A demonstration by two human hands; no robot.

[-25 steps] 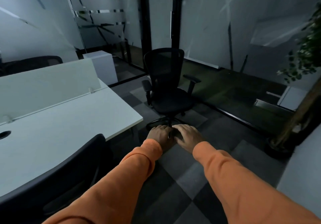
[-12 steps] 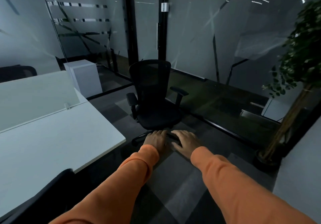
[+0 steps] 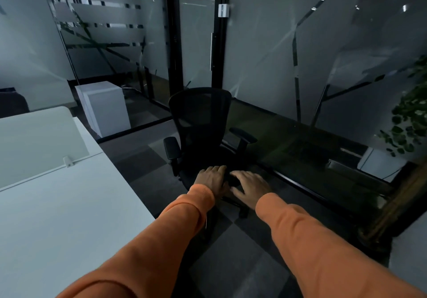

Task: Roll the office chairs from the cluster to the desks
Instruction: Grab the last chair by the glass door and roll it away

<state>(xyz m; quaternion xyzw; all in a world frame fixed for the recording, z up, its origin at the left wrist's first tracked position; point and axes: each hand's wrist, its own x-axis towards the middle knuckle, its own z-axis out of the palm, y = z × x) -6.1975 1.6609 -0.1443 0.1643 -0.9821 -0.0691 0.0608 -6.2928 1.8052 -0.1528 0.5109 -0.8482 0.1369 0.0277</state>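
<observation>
— Where is the office chair (image 3: 199, 122)?
— It stands on the carpet-tile floor (image 3: 231, 270), close to the floor's far edge, where the glass partition (image 3: 258, 55) rises. Its mesh back is toward the glass and its seat faces the person. It is apart from the white desk (image 3: 69, 205), out past the desk's far right corner.
— And the person's hands?
— Both arms, in orange sleeves (image 3: 184, 216), reach straight ahead. The left hand (image 3: 211, 179) and the right hand (image 3: 248, 185) lie palm down, side by side, over the front edge of the seat. The right hand's fingers (image 3: 240, 175) are loosely spread and the left hand's are nearly straight. Neither hand is curled round anything.
— Do the palms actually touch the seat?
— That cannot be told. The seat is black and in dim light, so no contact line shows.
— How does the chair sit?
— Upright, with one armrest showing on either side of the backrest, and part of its base showing on the floor under the right wrist.
— What else is around?
— A pale divider (image 3: 34, 140) runs along the desk's back edge, held by a small clip. A white cabinet (image 3: 106, 108) stands on the floor beyond the desk's far corner, against the glass. A leafy plant (image 3: 411, 117) stands at the right.
</observation>
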